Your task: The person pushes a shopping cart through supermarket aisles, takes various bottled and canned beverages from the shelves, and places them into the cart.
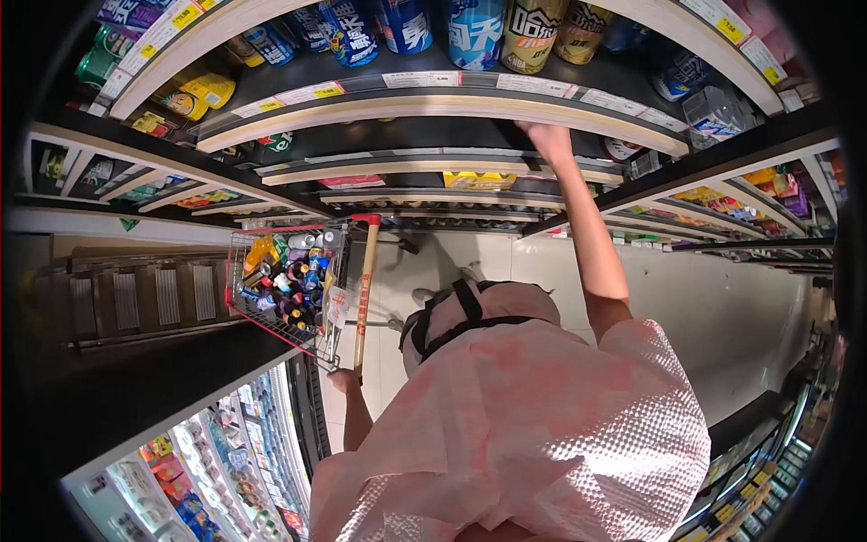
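My left hand [343, 379] is at the lower end of the shopping cart's handle [366, 298], its fingers wrapped round that end. The cart [271, 336] holds several bottles, cans and packets [293, 280]. My right hand [545, 137] reaches into the shelf level under the top row of cans, below the wooden shelf edge [442, 110]. Its fingertips are hidden in the shadow there, so what they touch cannot be made out. Above it stand a gold can [533, 34] and a light blue can [476, 34].
Price labels [421, 79] line the shelf front. Lower shelves hold a yellow pack [479, 181]. A lit refrigerated case [212, 452] is at the lower left, and stacked brown crates [144, 298] stand left of the cart. Pale floor tiles [668, 298] lie to the right.
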The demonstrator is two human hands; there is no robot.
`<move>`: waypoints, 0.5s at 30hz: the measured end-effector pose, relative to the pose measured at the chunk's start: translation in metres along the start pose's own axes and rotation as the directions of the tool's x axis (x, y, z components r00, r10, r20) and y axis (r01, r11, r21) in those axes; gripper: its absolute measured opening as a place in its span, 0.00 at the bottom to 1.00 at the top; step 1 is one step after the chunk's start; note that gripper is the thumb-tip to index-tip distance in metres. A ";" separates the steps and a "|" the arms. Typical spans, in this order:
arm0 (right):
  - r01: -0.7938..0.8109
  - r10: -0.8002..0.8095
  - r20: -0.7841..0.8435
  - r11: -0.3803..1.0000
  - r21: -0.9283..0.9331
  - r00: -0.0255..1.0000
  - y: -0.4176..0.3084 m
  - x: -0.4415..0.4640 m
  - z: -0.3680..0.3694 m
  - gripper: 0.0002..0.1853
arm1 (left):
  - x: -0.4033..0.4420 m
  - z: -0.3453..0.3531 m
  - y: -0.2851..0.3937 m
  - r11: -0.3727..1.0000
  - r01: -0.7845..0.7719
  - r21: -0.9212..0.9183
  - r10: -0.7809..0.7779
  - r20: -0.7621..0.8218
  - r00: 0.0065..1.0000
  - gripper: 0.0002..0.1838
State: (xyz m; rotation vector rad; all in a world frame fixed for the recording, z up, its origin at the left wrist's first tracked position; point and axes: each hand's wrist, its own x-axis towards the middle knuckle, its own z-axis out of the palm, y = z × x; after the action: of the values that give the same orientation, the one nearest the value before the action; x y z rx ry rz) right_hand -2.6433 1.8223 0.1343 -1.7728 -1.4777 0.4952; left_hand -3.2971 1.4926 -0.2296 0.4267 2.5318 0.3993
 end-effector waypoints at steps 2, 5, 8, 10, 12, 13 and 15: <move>0.378 -0.361 -0.246 0.926 0.024 0.900 -0.012 -0.020 0.017 0.25 | 0.012 0.001 -0.002 1.000 0.005 0.010 -0.006 0.102 0.995 0.16; 0.288 -0.279 -0.129 0.956 0.060 0.952 -0.035 -0.052 0.006 0.29 | 0.022 0.022 -0.025 0.980 -0.118 0.159 0.125 -0.034 0.992 0.23; 0.572 -0.566 -0.088 0.815 0.092 0.820 -0.058 -0.067 0.009 0.31 | -0.059 -0.016 0.037 0.929 -0.117 0.351 0.249 -0.358 0.900 0.38; 0.665 -0.658 -0.097 0.734 0.136 0.746 -0.071 -0.074 0.017 0.34 | -0.106 -0.044 0.094 0.930 -0.310 0.197 0.366 -0.448 0.815 0.41; 0.558 -0.523 -0.200 0.744 0.368 0.829 -0.095 -0.087 0.032 0.38 | -0.129 -0.052 0.129 0.702 -0.677 -0.222 0.568 -0.398 0.720 0.36; 0.482 -0.446 -0.187 0.778 0.402 0.875 -0.112 -0.093 0.033 0.42 | -0.167 -0.068 0.175 0.613 -0.666 -0.426 0.593 -0.310 0.743 0.35; 0.220 -0.285 0.006 0.753 0.621 0.959 -0.140 -0.095 0.055 0.40 | -0.209 -0.097 0.241 0.391 -0.701 -0.597 0.806 -0.146 0.573 0.43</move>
State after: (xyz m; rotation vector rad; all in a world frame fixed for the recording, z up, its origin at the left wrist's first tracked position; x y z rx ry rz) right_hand -2.7983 1.7541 0.1887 -1.0235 -1.3820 0.8249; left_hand -3.1300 1.6136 0.0322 1.3002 1.7072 1.4072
